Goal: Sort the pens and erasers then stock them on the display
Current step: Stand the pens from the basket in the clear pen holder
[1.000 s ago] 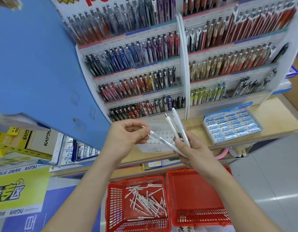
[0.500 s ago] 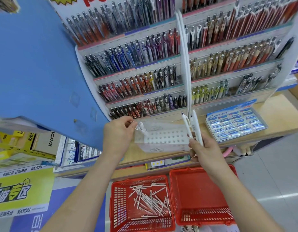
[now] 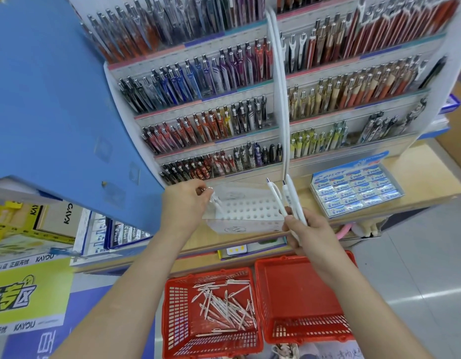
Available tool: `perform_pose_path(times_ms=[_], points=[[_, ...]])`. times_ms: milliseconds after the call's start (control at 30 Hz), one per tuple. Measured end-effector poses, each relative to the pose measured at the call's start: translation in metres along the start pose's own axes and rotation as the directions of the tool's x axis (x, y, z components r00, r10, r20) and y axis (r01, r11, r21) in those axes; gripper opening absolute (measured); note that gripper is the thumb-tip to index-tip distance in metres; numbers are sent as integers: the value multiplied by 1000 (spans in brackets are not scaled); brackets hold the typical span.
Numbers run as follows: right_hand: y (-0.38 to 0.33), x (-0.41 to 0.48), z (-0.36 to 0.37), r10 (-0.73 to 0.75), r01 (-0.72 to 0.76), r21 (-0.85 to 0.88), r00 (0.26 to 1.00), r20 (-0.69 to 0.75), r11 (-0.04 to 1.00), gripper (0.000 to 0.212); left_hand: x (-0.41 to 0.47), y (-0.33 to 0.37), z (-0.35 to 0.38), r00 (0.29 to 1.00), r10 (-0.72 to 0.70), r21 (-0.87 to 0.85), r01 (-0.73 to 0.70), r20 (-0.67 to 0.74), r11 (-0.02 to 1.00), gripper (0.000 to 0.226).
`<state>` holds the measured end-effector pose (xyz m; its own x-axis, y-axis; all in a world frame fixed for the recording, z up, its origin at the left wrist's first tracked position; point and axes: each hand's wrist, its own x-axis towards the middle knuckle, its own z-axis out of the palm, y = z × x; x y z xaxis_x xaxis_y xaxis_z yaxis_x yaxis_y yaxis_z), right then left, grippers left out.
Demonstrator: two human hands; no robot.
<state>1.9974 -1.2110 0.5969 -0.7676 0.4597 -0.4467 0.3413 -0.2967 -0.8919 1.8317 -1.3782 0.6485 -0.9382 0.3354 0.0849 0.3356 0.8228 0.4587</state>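
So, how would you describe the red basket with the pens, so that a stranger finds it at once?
Start from the tall white display rack of pens; low in front of it stand two red plastic mesh baskets side by side. Take the left red basket: unlike the right red basket, it holds loose white pens.

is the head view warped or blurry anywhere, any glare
Head view: wide-angle warp, the display rack curves and its white divider bows; even light, a sheen on the floor; the pen in the left hand looks smeared, the white pens in the right hand crisp.
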Motion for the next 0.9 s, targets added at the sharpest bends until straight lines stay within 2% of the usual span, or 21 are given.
perform_pose_path(times_ms=[267, 600, 633, 667, 700, 733, 767, 800, 833, 900], points=[[8, 2, -4, 45, -61, 232, 996, 76, 971, 9, 3, -7, 16, 1000, 10, 108, -12, 21, 994, 15], [-4, -6, 1, 10, -48, 303, 992, 123, 952, 13, 6, 3, 7, 997, 53, 293, -65, 50, 954, 29], [-5, -7, 1, 3, -37, 299, 993, 114, 953, 13, 3, 7, 1, 999, 45, 249, -50, 29, 967, 30], [-7, -7, 2, -4, -27, 295, 994, 105, 955, 13, 0, 13, -6, 999, 17, 131, -22, 34, 991, 33], [-8, -8, 3, -11, -18, 292, 995, 100, 956, 13, -4, 20, -13, 996, -33, -72, 39, 86, 997, 36], [-10, -9, 4, -18, -11, 289, 995, 98, 957, 12, -9, 29, -20, 978, -81, -308, 139, 194, 941, 35], [-12, -9, 6, -26, -3, 285, 995, 98, 959, 13, -16, 38, -26, 943, -100, -475, 250, 318, 844, 31], [-13, -10, 8, -35, 6, 279, 994, 99, 960, 13, -23, 44, -30, 911, -83, -558, 317, 404, 767, 25], [-14, -11, 10, -47, 19, 270, 994, 98, 963, 14, -28, 48, -33, 897, -61, -583, 335, 438, 740, 17], [-16, -12, 14, -76, 52, 236, 993, 92, 970, 16, -34, 50, -35, 903, -64, -618, 341, 425, 708, 6]])
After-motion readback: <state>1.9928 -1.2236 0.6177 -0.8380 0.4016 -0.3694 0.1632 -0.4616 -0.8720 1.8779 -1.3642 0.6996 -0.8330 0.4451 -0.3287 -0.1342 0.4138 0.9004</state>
